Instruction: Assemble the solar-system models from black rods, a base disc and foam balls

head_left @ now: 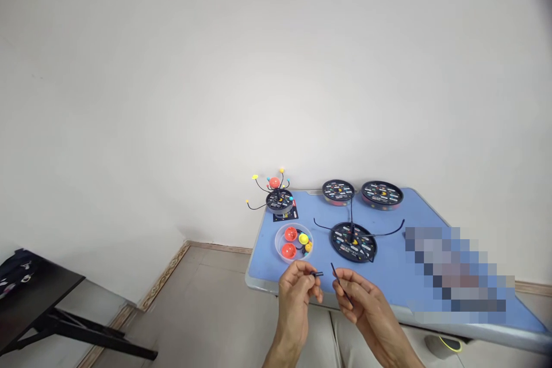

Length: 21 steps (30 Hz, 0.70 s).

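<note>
My left hand point(297, 286) pinches small black rods point(319, 273), whose ends stick out to the right. In my right hand point(359, 294) a thin black rod point(335, 273) is gripped, tilted, with its upper end free. The two hands are apart, at the front edge of the blue table. Beyond them lies a round black base point(345, 249) with several black arms rising from its centre post. A clear bowl point(278, 241) behind my left hand holds red half-shells point(288, 250), a yellow piece point(303, 238) and smaller parts.
At the table's back left stands a model point(275, 183) with coloured balls on curved arms. Two round black-topped containers point(338, 190) point(382, 194) sit by the wall. A blurred patch covers the table's right side. A black table point(38, 293) is at far left.
</note>
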Motion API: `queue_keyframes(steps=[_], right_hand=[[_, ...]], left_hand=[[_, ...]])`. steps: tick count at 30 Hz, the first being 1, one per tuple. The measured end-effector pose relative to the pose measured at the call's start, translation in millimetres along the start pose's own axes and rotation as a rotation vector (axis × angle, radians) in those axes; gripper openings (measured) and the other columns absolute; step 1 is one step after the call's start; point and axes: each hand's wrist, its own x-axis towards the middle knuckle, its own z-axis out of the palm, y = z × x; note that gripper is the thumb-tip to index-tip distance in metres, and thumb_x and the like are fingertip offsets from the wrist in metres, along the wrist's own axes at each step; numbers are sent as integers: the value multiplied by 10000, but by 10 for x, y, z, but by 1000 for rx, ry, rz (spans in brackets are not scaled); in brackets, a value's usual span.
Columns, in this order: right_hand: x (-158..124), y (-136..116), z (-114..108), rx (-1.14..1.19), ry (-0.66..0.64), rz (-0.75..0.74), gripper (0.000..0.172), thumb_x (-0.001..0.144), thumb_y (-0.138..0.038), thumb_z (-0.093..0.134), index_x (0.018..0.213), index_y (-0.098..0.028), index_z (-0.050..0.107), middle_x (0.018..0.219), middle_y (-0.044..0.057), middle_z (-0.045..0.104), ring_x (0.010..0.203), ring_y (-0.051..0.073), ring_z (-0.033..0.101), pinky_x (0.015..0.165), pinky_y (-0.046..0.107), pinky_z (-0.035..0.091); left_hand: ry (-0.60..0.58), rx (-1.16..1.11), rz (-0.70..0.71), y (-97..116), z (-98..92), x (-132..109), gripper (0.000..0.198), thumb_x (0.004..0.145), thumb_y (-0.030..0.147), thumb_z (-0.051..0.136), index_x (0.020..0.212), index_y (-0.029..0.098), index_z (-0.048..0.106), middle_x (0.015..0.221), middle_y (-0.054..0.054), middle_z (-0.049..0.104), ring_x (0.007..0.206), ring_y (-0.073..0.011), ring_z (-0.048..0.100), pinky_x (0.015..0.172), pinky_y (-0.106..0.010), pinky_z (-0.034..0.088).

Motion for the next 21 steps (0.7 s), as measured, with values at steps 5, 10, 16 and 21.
queue_keyframes(steps=[5, 10, 16, 21], right_hand=[[7, -68, 36, 62, 2, 31, 350, 534, -326, 906, 789, -138, 755, 597, 2, 597, 482, 66, 372, 404, 187, 288], [13, -158, 30, 63, 28, 0, 394, 518, -309, 911, 840, -121, 784, 659, 34, 642, 541, 105, 466, 433, 214, 362], [-5, -173, 32, 4, 30, -105, 367, 544, -357, 908, 801, -141, 759, 704, 40, 662, 586, 136, 525, 490, 251, 426], [-23, -159, 38, -35, -12, -172, 299, 629, -386, 872, 752, -170, 705, 724, 10, 662, 539, 113, 532, 551, 267, 455]], left_hand=[[33, 33, 24, 33, 17, -13, 159, 669, 239, 689, 793, 146, 727, 571, 9, 586, 558, -121, 530, 546, -242, 427], [18, 70, 23, 37, -10, -81, 277, 710, 337, 759, 895, 133, 783, 732, -64, 695, 610, -134, 580, 631, -276, 478], [29, 126, 14, 1, -15, -192, 394, 628, 422, 851, 904, 146, 794, 687, -55, 693, 624, -161, 618, 663, -298, 517], [52, 173, 67, -48, 5, -232, 394, 592, 448, 872, 852, 160, 801, 668, -47, 694, 579, -158, 617, 636, -304, 534]])
